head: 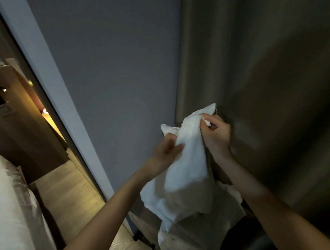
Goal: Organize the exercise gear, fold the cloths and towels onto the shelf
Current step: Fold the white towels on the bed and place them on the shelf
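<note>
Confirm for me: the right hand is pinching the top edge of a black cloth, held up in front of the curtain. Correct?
Not black: the head view shows the cloth is white. The right hand does pinch its top edge, held up in front of the curtain.

Bed (6, 208) left, curtain (265, 76) right, wall (115, 69) between

Both bare arms reach forward and up, forearms converging. The right hand (216, 135), wrist bent back, pinches the top corner of a white towel (188, 168) between thumb and curled fingers. The left hand (166, 149), blurred, grasps the towel's upper edge just beside the right, palm turned inward, its fingertips partly hidden in the fabric.
</note>
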A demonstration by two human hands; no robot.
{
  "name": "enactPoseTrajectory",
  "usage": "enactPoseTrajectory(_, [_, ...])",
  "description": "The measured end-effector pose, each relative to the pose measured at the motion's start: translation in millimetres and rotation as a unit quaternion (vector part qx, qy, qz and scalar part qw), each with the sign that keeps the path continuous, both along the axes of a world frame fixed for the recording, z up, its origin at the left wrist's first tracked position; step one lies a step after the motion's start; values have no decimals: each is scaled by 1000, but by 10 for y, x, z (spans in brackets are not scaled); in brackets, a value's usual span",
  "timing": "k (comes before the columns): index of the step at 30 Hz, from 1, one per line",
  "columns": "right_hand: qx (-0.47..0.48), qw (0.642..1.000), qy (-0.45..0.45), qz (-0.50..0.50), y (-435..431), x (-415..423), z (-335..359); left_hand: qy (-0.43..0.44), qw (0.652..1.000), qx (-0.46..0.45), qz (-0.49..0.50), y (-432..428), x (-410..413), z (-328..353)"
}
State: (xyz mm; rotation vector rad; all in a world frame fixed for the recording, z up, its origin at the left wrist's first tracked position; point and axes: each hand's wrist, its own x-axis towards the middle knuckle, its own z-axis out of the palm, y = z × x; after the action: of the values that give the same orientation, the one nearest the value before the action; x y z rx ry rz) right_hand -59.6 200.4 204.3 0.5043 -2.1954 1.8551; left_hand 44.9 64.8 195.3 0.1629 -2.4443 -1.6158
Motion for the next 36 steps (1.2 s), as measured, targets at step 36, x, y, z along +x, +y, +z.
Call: enactPoseTrajectory(36, [-4,978,32,208,-201,451,-176,-70,806,585,55,-510,-43,176])
